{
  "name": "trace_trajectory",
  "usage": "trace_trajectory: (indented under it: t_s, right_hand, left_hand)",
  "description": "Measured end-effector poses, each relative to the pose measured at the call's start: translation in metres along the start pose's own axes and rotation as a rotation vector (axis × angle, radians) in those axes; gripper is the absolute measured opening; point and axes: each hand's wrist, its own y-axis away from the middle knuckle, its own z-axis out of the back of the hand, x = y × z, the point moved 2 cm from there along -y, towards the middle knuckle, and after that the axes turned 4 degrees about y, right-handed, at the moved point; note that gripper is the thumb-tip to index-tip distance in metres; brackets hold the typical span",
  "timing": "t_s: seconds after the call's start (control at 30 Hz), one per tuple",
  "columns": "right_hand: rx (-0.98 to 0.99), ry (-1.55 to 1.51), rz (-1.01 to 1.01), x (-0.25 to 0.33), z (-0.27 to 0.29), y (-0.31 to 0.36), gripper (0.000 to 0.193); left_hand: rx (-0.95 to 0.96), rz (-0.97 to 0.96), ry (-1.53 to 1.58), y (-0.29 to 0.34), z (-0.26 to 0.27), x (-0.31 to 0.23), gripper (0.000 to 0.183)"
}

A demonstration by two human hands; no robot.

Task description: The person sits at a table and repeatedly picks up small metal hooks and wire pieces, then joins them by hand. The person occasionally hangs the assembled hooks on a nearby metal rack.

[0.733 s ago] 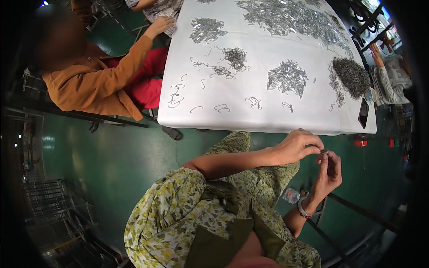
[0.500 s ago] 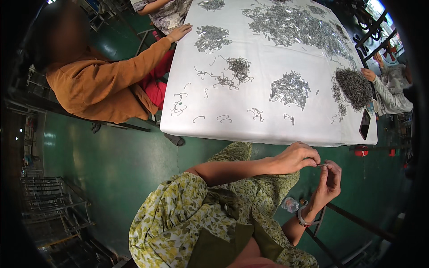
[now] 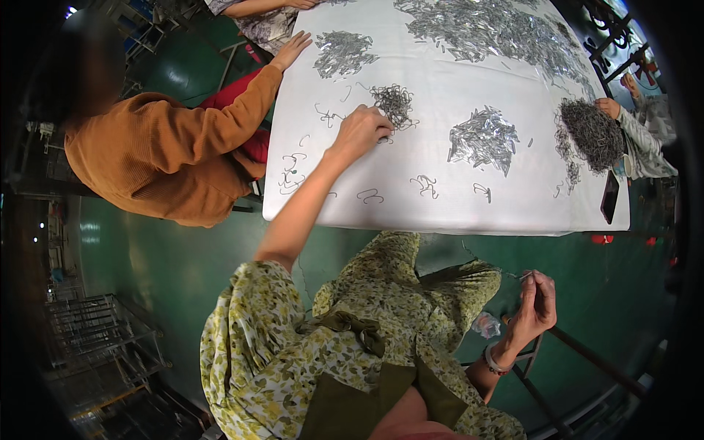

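A: Fingers?
B: L hand (image 3: 357, 133): fingers curled in close, at the near side of the hook pile (image 3: 394, 104) on the desk (image 3: 425, 155). Can't tell if they grip a hook.
A: R hand (image 3: 539, 312)?
B: Off the desk, out past the near edge, twd its R corner. Thumb + fingertips pinched on a thin bit (image 3: 526, 276), too small to ID.
A: Nr the pile?
B: Loose hooks (image 3: 424, 188) along the near edge, more nr the near L corner. Strip pile (image 3: 484, 143) to the R, well apart.
A: Further out?
B: Big strip heap (image 3: 499, 31) twd the far edge; dark heap (image 3: 590, 136) by the R edge; phone (image 3: 609, 198) nr the near R corner. Co-worker w/ orange sleeve (image 3: 220, 121) has a hand (image 3: 292, 50) at the L edge.
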Motion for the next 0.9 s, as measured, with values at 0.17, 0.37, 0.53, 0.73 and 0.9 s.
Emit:
trace_trajectory:
  t_s: [0.17, 0.37, 0.53, 0.73, 0.9]
  right_hand:
    - [-0.019, 0.012, -0.104, -0.004, -0.001, -0.007, 0.011]
    - [-0.046, 0.056, -0.117, -0.006, -0.002, -0.011, 0.014]
    - [-0.083, -0.114, -0.155, -0.006, -0.003, -0.008, 0.022]
    - [-0.089, -0.187, -0.178, -0.013, -0.008, 0.003, 0.023]
    - [-0.138, -0.192, -0.208, -0.019, -0.018, 0.014, 0.020]
  left_hand:
    - [0.227, -0.185, -0.311, -0.011, -0.015, 0.014, 0.006]
    - [0.280, -0.109, -0.284, -0.026, -0.011, 0.006, 0.007]
    - [0.267, -0.013, -0.288, -0.042, 0.005, -0.005, 0.010]
    - [0.209, 0.080, 0.402, -0.035, -0.007, -0.076, 0.015]
    - [0.579, 0.007, 1.125, 0.036, -0.032, -0.207, 0.014]
